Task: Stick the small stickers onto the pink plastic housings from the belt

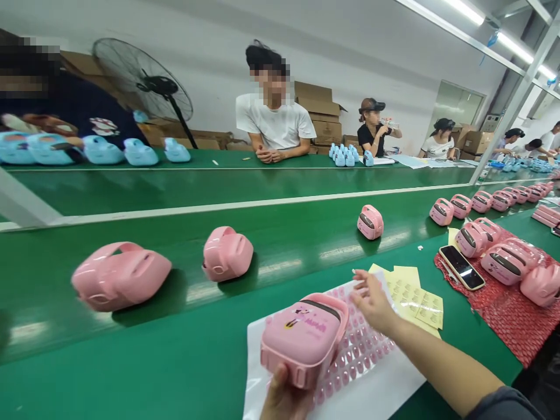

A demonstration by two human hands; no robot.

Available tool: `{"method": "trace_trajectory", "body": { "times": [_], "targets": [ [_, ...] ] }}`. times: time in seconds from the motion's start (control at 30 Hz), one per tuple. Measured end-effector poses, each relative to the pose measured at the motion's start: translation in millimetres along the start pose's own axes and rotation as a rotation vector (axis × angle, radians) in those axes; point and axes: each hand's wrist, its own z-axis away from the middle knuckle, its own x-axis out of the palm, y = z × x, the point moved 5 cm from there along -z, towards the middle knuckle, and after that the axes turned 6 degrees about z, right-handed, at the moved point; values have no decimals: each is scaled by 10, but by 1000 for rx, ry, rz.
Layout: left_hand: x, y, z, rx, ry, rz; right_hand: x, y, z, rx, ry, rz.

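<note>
My left hand (284, 396) grips the lower edge of a pink, box-shaped case (301, 332) with a carry handle, a cartoon print on its face and a dark strip near the handle. It is tilted toward me over a sheet of pink oval stickers (361, 350) on white backing. Just right of the case, my right hand (371, 297) hovers over the sheet's upper part, fingers loosely bent and apart. A tiny pale spot shows at a fingertip; whether it is a nail or a sticker, I cannot tell. Yellow label sheets (413, 291) lie beside that hand.
Pink cases (227, 254) stand along the green conveyor belt (297, 233). At right, a phone (462, 267) and more cases rest on red bubble wrap (503, 315). Across the line sit several people, with blue cases (140, 151), a fan (153, 84) and cartons (319, 114).
</note>
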Motion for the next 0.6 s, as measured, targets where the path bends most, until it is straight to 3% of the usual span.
{"method": "trace_trajectory", "body": {
  "times": [0.1,0.2,0.37,0.6],
  "targets": [
    [81,66,-40,23,-78,26,-597,155,-204,103,186,301],
    [134,115,-73,65,-114,44,-903,346,-345,185,174,384],
    [110,154,-88,43,-79,48,-827,535,-354,195,112,463],
    [114,197,-66,-14,23,-60,-716,510,-337,160,209,514]
  ]
}}
